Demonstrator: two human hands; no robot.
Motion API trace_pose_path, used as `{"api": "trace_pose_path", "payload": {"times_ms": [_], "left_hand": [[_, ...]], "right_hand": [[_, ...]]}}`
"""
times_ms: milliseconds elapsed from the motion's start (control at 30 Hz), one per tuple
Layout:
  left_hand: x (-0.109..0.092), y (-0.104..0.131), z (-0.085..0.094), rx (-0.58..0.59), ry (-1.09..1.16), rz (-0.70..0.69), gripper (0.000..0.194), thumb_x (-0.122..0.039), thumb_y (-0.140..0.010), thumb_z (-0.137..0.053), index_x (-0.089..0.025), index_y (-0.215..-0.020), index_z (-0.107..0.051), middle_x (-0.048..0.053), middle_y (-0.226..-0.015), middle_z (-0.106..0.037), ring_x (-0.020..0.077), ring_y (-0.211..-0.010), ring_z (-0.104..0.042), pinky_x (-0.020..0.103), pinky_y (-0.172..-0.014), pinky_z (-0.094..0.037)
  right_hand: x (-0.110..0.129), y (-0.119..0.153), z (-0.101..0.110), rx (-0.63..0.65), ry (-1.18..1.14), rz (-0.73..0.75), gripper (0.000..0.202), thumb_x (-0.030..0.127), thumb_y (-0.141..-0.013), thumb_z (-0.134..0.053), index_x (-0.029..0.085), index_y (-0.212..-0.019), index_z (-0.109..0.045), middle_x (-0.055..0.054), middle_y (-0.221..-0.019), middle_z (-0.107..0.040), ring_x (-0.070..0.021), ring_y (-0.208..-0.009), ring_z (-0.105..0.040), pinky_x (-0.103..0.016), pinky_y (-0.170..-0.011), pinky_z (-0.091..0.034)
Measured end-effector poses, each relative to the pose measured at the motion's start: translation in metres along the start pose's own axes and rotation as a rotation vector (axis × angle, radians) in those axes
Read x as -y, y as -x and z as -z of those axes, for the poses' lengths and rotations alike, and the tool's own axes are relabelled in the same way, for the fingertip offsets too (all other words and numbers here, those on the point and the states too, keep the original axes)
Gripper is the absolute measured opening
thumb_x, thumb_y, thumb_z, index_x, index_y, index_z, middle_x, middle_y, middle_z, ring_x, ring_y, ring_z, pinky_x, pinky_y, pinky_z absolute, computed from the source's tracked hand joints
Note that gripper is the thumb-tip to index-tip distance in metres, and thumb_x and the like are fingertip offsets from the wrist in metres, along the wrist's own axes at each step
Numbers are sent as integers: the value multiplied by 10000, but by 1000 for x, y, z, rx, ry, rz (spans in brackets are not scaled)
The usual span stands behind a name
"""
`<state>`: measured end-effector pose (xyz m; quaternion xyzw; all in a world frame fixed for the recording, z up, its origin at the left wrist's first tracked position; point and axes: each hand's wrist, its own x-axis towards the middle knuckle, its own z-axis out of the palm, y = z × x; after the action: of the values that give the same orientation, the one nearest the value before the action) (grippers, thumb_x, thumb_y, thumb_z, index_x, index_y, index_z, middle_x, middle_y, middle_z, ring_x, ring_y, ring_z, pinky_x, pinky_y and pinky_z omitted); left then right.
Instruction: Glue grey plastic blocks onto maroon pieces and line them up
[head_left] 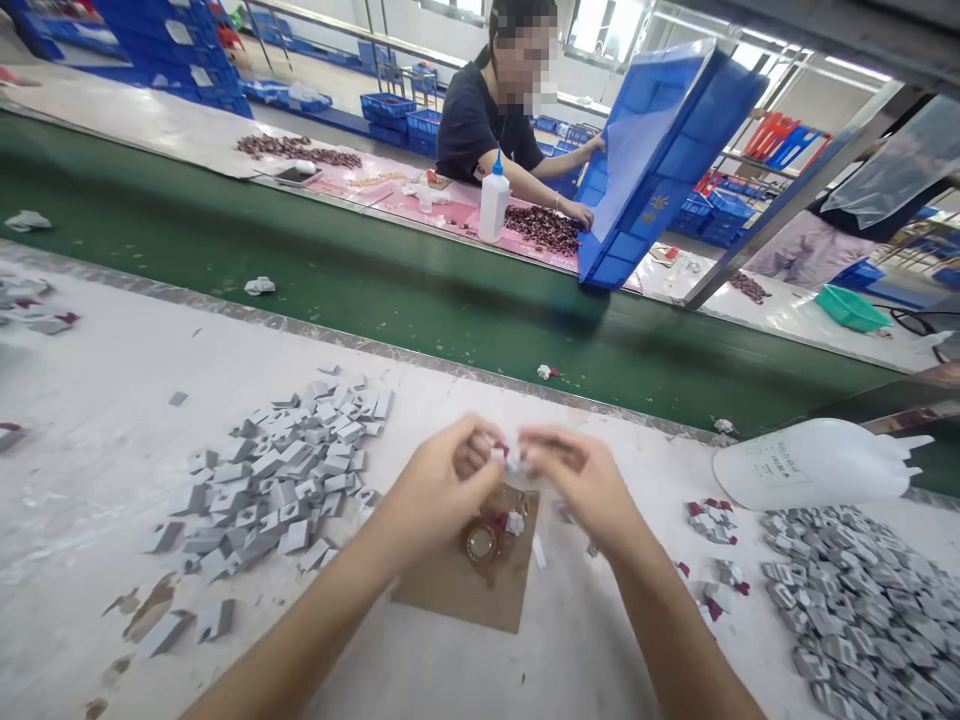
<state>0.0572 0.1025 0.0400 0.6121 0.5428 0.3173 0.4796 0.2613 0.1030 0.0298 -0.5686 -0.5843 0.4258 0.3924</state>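
Note:
Over a brown cardboard square (499,600), my left hand (450,485) pinches a small grey-and-dark-red part (498,453). My right hand (585,485) is closed close beside it, its fingertips blurred by motion; a whitish bit shows between the hands, but what the right fingers hold cannot be made out. A round cap-like disc (481,543) lies on the cardboard amid a dark red smear, with a small whitish piece (514,523) beside it. Loose grey blocks (292,480) with notches are heaped to the left of my hands.
At right lie a second heap of grey parts (862,600), several red-and-grey pieces (712,522) and a translucent bottle (795,465) on its side. A green belt (405,325) runs beyond the table (97,400). Across it a person tilts a blue crate (652,170) near a white bottle (493,205).

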Motion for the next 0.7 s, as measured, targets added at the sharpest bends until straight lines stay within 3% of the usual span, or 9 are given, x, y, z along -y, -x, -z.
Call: {"api": "trace_pose_path", "payload": {"times_ms": [67, 167, 233, 300, 433, 500, 567, 700], "left_hand": [[-3, -43, -1, -131, -104, 8, 92, -227, -951, -671, -217, -1031, -716, 9, -886, -740, 195, -801, -722, 313, -728, -582], [-6, -105, -7, -214, -207, 30, 109, -251, -1004, -715, -175, -1082, -719, 46, -1038, -760, 205, -940, -729, 376, -875, -609], [-5, -136, -15, -226, -276, 54, 220, -333, -1041, -727, -166, -1184, -722, 70, -1159, -763, 220, -1003, -743, 429, -915, -631], [-3, -154, -23, -232, -344, 73, 299, -379, -1055, -720, -174, -1273, -713, 90, -1258, -752, 239, -1062, -750, 462, -937, -644], [2, -165, -35, -259, -480, 82, 342, -374, -1047, -732, -181, -1328, -703, 108, -1353, -729, 280, -1177, -731, 518, -1006, -626], [3, -164, -37, -281, -548, 80, 330, -372, -1048, -729, -194, -1325, -708, 112, -1390, -718, 293, -1229, -711, 539, -1043, -606], [2, -161, -36, -305, -615, 83, 316, -378, -1053, -718, -207, -1319, -715, 114, -1424, -702, 296, -1264, -691, 548, -1078, -584], [-4, -130, -23, -311, -744, 56, 326, -351, -1067, -678, -206, -1359, -690, 108, -1383, -707, 302, -1276, -664, 534, -1094, -544]], "right_hand": [[-8, -48, 6, -164, 88, 20, 302, 295, -1055, -596, 210, -1269, -790, -140, -1316, -771, -262, -980, -786, -469, -919, -658], [-19, -109, 7, -240, 220, 35, 294, 297, -1081, -679, 199, -1355, -718, -140, -1439, -696, -270, -1124, -747, -515, -1027, -618], [-23, -133, 4, -215, 283, 34, 306, 336, -1069, -740, 207, -1344, -710, -110, -1415, -708, -272, -1168, -737, -504, -1015, -628], [-25, -140, 2, -205, 316, 19, 285, 359, -1077, -736, 208, -1318, -718, -98, -1375, -727, -266, -1156, -742, -483, -986, -642], [-25, -105, 11, -257, 302, -24, 210, 296, -1018, -776, 164, -1180, -753, -80, -1160, -779, -242, -996, -765, -464, -935, -642], [-24, -69, 16, -254, 257, -22, 226, 241, -932, -766, 159, -1142, -781, -91, -1060, -789, -244, -889, -765, -460, -915, -638], [-23, -27, 16, -210, 208, -6, 298, 286, -887, -726, 190, -1156, -811, -87, -1036, -791, -250, -854, -768, -431, -862, -650], [-28, 56, 6, -112, 136, 6, 232, 410, -936, -711, 242, -1005, -855, -73, -920, -780, -234, -722, -752, -362, -693, -652]]}}
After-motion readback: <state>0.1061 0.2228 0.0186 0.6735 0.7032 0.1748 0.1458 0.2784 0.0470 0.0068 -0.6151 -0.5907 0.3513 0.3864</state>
